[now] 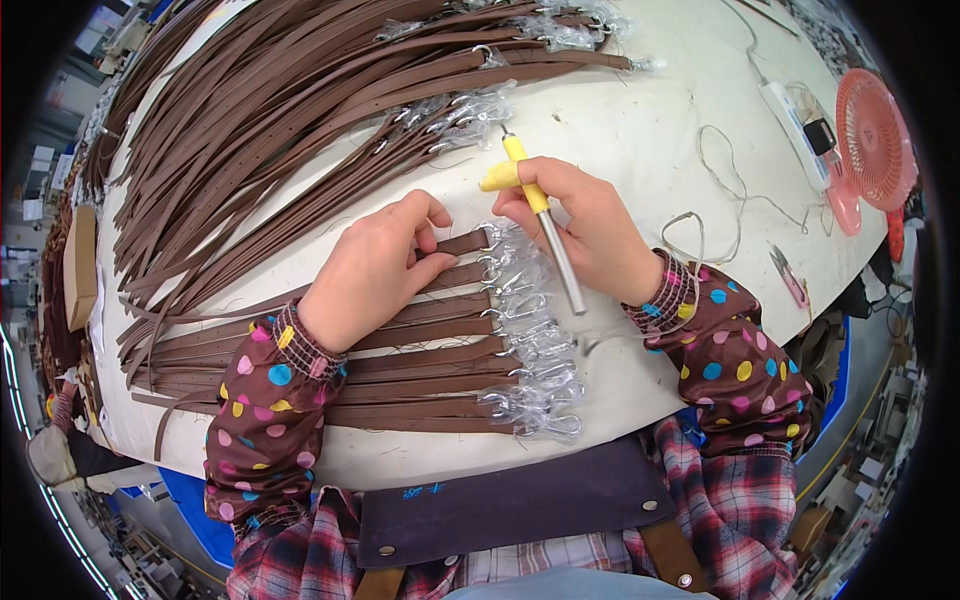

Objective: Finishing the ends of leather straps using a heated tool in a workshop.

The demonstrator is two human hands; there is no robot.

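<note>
My right hand (pixel 570 215) is closed around a pen-shaped tool like a soldering iron (pixel 562 262), with a yellow grip, a silver metal barrel and a thin dark far end. Yellow wrapping covers one fingertip of that hand. My left hand (pixel 375 260) has its fingers curled, thumb and forefinger at the end of the topmost brown strap (pixel 465 243) in the near row. Beneath it lie several more brown straps (pixel 440 350), side by side. Their right ends carry metal clasps in clear plastic wrap (pixel 535 320). Part of the row is hidden under my left forearm.
A large pile of brown straps (pixel 250 120) covers the far left of the white table (pixel 640 110). At the right are a white power strip (pixel 797 135), a pink fan (pixel 875 135), loose cords (pixel 740 190) and small thread snips (pixel 790 275). A cardboard piece (pixel 80 268) stands at the left edge.
</note>
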